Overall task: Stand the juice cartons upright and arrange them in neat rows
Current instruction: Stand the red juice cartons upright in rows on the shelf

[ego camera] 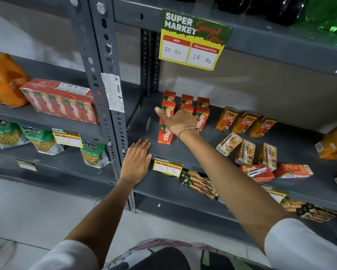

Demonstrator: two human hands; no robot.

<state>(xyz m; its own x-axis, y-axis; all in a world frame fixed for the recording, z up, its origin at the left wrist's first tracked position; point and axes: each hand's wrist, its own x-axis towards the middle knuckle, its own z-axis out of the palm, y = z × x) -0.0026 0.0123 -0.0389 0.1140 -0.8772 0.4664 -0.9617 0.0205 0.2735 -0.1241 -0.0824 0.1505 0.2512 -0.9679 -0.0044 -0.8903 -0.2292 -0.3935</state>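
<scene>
Red Maaza juice cartons [164,133] stand upright in three short columns at the back left of the grey shelf [142,123]. My right hand [180,120] reaches over the middle column, fingers curled on a Maaza carton [187,109], thumb out to the left. My left hand [136,159] lies flat and open on the shelf's front edge. To the right stand three orange Real cartons [226,118], slightly tilted. In front of them three cartons lie flat [245,152], and two red cartons lie near the front edge [293,170].
Larger orange pineapple cartons [333,145] sit at the far right. A price sign [193,39] hangs from the shelf above. The left rack holds a shrink-wrapped Maaza pack [62,102] and snack bags [41,141]. Biscuit packs [199,184] lie on the shelf below.
</scene>
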